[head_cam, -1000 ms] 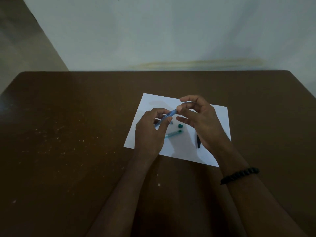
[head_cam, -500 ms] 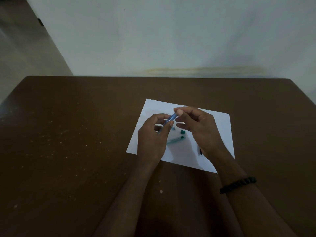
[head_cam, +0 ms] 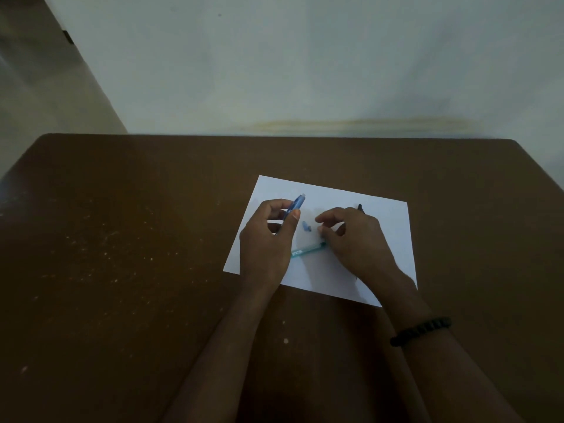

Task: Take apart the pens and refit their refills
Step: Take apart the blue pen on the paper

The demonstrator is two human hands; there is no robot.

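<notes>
Left hand pinching blue pen barrel above white paper on counter. Right hand, grip loosely curled, fingertips beside teal pen lying mid-paper. Small blue piece between hands. Black pen behind right hand.

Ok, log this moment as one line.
left hand: holds blue pen | right hand: fingers low by teal pen, grip unclear | surface: paper

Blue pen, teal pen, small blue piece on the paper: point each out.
blue pen [head_cam: 297, 203], head view, barrel above the left thumb
teal pen [head_cam: 306, 249], head view, mid barrel
small blue piece [head_cam: 306, 225], head view, its middle
</notes>
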